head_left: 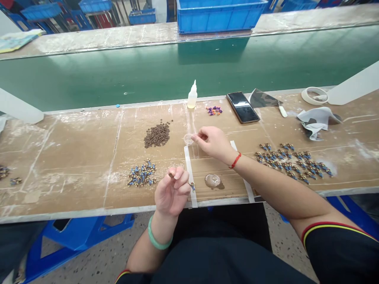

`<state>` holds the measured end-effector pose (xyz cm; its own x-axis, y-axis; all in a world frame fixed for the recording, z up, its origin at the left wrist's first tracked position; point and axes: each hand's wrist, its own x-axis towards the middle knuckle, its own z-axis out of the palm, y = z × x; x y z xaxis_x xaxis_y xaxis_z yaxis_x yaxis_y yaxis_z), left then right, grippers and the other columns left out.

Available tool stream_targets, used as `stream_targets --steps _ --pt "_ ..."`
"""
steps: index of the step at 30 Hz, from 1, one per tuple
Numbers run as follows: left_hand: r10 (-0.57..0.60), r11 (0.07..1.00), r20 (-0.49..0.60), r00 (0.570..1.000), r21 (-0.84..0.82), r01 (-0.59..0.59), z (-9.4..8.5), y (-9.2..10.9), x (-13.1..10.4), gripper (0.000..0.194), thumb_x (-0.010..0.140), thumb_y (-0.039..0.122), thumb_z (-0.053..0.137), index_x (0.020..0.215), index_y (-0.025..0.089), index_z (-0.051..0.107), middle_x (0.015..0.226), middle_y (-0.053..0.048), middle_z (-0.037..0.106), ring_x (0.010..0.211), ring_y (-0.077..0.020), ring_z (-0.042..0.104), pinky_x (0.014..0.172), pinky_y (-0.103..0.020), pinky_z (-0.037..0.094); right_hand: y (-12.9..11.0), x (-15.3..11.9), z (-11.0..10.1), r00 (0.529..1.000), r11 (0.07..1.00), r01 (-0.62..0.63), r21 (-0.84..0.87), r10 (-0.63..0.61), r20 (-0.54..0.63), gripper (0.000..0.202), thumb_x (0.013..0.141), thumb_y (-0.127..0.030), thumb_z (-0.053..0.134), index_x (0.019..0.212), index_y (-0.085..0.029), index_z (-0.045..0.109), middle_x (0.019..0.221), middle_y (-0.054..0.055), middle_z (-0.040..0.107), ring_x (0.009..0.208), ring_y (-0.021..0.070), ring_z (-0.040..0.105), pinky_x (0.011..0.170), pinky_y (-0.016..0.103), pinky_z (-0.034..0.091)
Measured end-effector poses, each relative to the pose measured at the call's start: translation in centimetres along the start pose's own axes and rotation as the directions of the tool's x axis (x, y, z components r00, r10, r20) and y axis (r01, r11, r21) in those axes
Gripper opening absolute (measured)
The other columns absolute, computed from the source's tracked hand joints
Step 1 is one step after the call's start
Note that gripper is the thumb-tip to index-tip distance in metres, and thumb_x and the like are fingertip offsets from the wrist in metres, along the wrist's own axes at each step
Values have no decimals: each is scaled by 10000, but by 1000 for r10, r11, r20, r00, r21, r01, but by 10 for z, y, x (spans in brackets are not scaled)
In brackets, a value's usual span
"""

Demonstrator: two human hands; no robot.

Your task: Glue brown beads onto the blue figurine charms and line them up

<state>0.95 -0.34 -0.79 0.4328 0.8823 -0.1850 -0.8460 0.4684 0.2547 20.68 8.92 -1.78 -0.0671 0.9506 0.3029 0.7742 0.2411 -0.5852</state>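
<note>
My left hand [173, 192], palm up near the table's front edge, pinches a small brown disc [171, 175] between thumb and forefinger. A small blue and gold figure [192, 186] shows beside its curled fingers. My right hand [213, 142] reaches over the table with thumb and forefinger together at the rim of a small clear round dish [188, 139]; whether they grip the rim or something tiny is unclear. A pile of brown discs [157, 135] lies to the left of the dish, with a heap of blue and gold figures [142, 173] nearer me. A clear round object [212, 180] rests between white tape strips.
Behind the dish stand a dropper bottle [192, 96], purple and orange pieces [214, 111] and a phone [242, 107]. At the right are many figures [293, 162], crumpled cloth [318, 120] and a tape roll [314, 96]. A blue crate [219, 17] sits beyond the green belt [142, 75].
</note>
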Motion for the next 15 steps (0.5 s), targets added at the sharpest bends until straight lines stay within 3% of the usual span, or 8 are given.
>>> stream_targets --steps 7,15 --pt "29 999 -51 998 29 -27 -1 2 -1 261 658 245 887 720 167 645 688 34 370 553 -69 209 419 -83 291 -8 6 2 998 997 55 -53 -54 33 344 935 -294 527 649 -225 349 638 5 460 675 169 402 673 318 290" --pt "18 1000 -38 999 -9 -18 0 3 0 242 676 229 895 728 165 667 689 42 395 546 -47 236 430 -62 305 -17 20 -5 991 990 128 -57 -126 49 234 861 -200 657 716 -206 473 729 19 551 754 182 462 727 318 340"
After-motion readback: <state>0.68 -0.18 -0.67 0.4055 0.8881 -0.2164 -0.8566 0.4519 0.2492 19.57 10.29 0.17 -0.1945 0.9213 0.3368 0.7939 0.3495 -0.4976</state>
